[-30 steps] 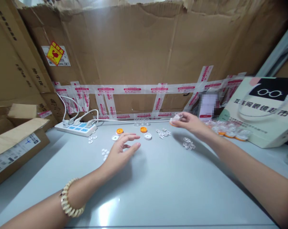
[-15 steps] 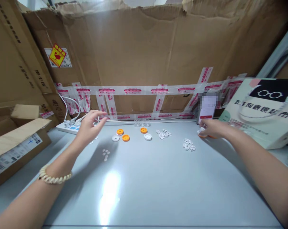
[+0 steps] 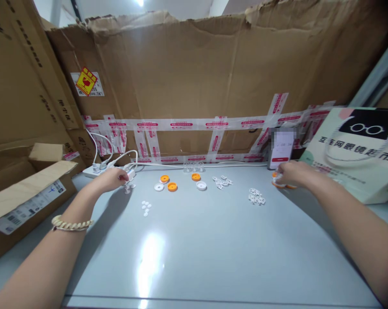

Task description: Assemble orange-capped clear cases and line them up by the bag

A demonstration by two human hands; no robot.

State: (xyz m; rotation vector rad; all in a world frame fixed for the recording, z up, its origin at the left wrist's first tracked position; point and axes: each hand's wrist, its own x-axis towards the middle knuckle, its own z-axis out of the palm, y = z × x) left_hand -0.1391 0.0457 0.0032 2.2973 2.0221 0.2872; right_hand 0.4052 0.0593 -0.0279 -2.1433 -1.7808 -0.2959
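In the head view, we are seeing two bare hands working at the far part of the grey table [image 3: 194, 249], well apart from each other. At the left, our left hand [image 3: 113, 179] is bending down with curled fingers, just beside the power strip [image 3: 90, 172], and its fingertips are meeting some small white discs [image 3: 127, 189]; we cannot tell if one disc is already between them. At the right, our right hand [image 3: 292, 174] is curling over the orange-rimmed pieces [image 3: 278, 186], which are lying near the foot of the phone [image 3: 280, 148]; the fingers are hiding the contact, so we cannot tell if they are gripping or only touching. Between the hands, the orange rings [image 3: 172, 186] and the white rings [image 3: 201, 186] are lying flat, with the clear cups [image 3: 194, 168] standing behind them. For working well here, in our judgement, we should be pinching only one disc by its edge, because such thin things are probably sliding easily, and be keeping the knuckles away from the cables [image 3: 129, 156]. On the right, we should be opening the fingers gently, so that no neighbouring piece is tipping.
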